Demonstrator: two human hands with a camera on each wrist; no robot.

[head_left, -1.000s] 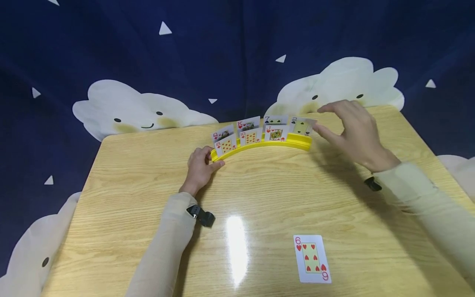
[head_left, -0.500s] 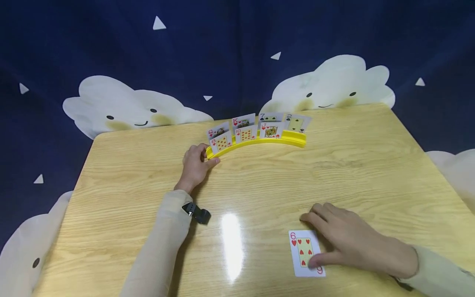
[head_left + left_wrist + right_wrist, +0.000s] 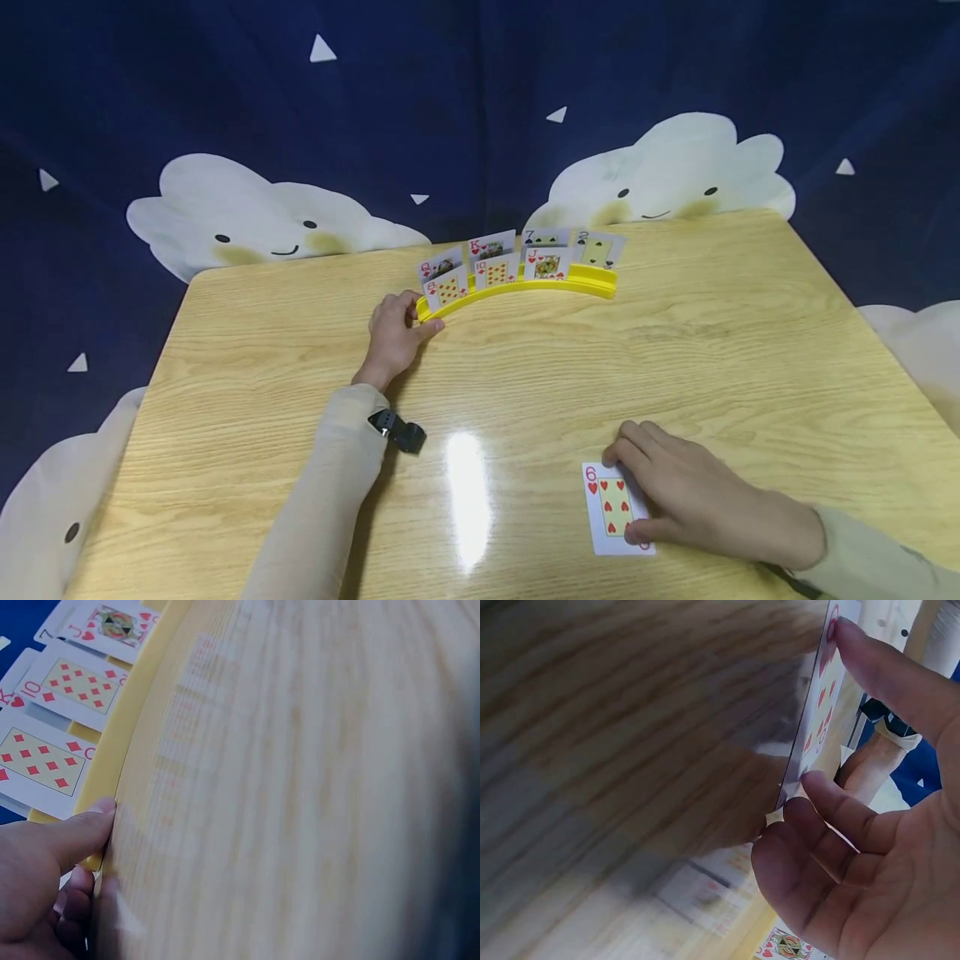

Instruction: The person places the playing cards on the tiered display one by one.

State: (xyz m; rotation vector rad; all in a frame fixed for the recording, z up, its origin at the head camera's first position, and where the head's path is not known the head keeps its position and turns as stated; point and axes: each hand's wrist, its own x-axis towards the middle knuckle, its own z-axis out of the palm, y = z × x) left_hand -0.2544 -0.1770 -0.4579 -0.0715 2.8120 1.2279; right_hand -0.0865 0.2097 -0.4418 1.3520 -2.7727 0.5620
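Note:
A six of hearts playing card (image 3: 615,508) lies face up on the table near its front. My right hand (image 3: 690,492) spans it, thumb at the lower right corner and fingertips at the top edge. The right wrist view has the thumb and index finger (image 3: 821,787) touching opposite ends of the card. At the back, a curved yellow card holder (image 3: 592,282) keeps several cards upright in two rows. My left hand (image 3: 393,333) grips its left end, thumb in front and fingers behind; the left wrist view shows the thumb (image 3: 82,832) against the holder's yellow edge.
In the holder's front row stand an eight of diamonds (image 3: 447,289), a ten of diamonds (image 3: 497,271) and a jack of hearts (image 3: 546,264). Behind are a queen, a king, a seven and a two of spades (image 3: 598,248). A dark cloud-printed curtain (image 3: 480,100) borders the wooden table (image 3: 262,350).
My right hand has come from beside the two of spades at the holder down to the six of hearts, its fingers closing over the card. My left hand stays at the holder.

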